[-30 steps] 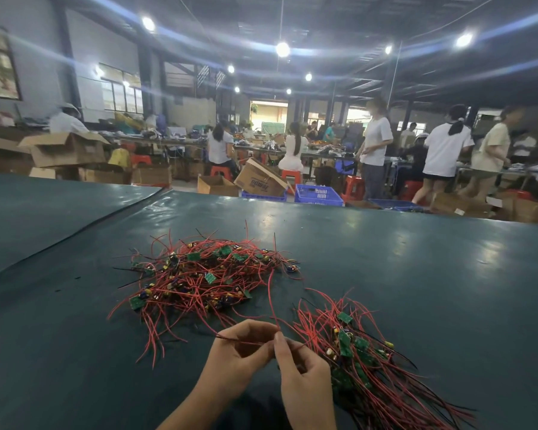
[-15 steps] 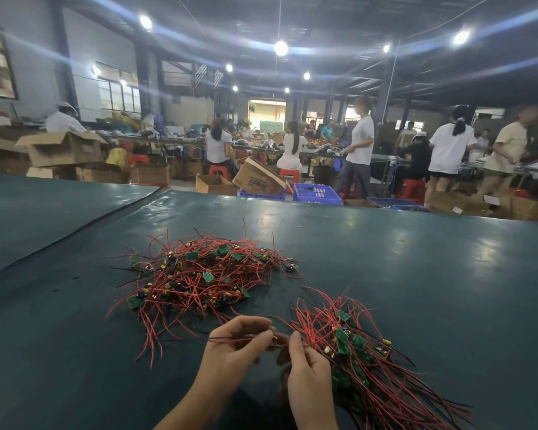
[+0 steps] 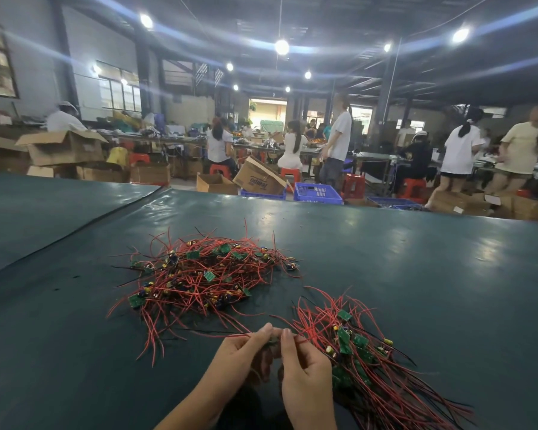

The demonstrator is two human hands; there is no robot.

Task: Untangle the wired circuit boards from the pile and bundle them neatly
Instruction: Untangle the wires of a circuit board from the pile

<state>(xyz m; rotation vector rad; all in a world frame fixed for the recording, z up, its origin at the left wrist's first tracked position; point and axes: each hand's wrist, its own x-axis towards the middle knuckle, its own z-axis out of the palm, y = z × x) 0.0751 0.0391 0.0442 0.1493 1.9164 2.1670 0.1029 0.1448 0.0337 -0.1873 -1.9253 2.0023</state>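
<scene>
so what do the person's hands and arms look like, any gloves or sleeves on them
The left hand and right hand are bare, with no gloves, rings or bracelets. The forearms are uncovered down to the bottom of the picture, so no sleeve or watch shows. The nails look short and unpainted.

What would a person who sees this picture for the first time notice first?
The tangled pile of red wires and small green boards in the middle of the dark green table catches the eye first. Nearer, at the right, lies a straighter bundle, and beside it the left hand and right hand pinch a red wire.
</scene>
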